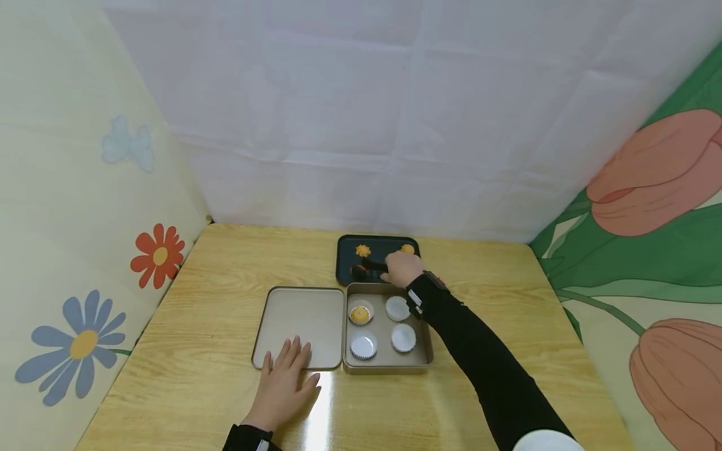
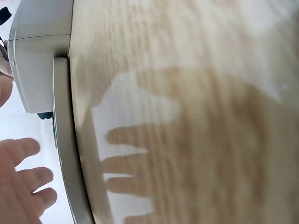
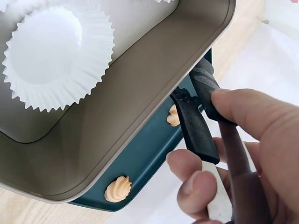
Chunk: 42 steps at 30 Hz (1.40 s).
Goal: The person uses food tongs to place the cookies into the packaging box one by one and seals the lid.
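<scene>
My right hand [image 1: 402, 269] grips a pair of tongs [image 3: 198, 126] with black tips, reaching over the dark tray [image 1: 346, 243]. Swirled cookies lie on that tray, one [image 1: 363, 250] at the back left and another [image 1: 407, 248] at the back right. Whether the tips pinch a cookie is hidden by the tin wall. In the tan baking tin [image 1: 382, 369] sit several white paper cups; one cup [image 1: 361, 312] contains a cookie, while the cup [image 3: 44, 46] seen up close looks empty. My left hand [image 1: 282, 385] has its fingers spread over the front edge of the flat tin lid [image 1: 301, 313].
The lid lies against the left side of the tin, and the dark tray stands just behind the tin. A wooden table [image 1: 209, 326] carries everything. White cloth [image 1: 338, 125] hangs at the back, with flowered cloth on both sides.
</scene>
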### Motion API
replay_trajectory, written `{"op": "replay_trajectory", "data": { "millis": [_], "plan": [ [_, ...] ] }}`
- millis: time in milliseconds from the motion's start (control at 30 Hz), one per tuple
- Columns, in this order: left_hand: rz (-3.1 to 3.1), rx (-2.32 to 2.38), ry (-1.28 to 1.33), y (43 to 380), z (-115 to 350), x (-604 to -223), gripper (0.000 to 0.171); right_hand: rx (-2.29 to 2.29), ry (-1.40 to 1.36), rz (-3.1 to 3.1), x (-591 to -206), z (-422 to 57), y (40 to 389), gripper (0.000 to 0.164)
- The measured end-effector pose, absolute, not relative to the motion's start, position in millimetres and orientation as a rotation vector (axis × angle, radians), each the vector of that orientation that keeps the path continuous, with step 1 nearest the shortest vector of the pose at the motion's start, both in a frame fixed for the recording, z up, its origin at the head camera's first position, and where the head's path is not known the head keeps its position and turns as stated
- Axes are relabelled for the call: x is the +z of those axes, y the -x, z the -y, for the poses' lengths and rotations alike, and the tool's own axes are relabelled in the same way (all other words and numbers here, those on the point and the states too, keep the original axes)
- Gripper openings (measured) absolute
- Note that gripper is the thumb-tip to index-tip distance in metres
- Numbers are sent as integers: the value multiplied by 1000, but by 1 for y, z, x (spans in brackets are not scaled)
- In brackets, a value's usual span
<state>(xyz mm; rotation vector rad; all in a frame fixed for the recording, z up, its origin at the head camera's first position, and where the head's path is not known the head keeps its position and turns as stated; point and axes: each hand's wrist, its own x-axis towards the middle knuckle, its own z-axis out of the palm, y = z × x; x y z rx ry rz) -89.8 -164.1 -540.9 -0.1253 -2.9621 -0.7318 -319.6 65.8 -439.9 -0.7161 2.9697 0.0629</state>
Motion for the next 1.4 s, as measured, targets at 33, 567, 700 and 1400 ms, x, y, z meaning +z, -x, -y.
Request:
{"op": "replay_trajectory", "data": {
  "millis": [33, 567, 700, 1400],
  "plan": [
    [2976, -737, 126, 89, 164, -540, 61, 71, 718, -2972, -440, -66, 320, 26],
    [2915, -763, 124, 104, 177, -540, 56, -2, 753, -2996, -428, -63, 324, 24],
    [2853, -759, 135, 107, 179, -531, 55, 21, 700, -2982, -429, -57, 325, 27],
    [2705, -762, 104, 120, 179, -501, 54, 52, 501, -2947, -442, -20, 326, 30]
  ]
}}
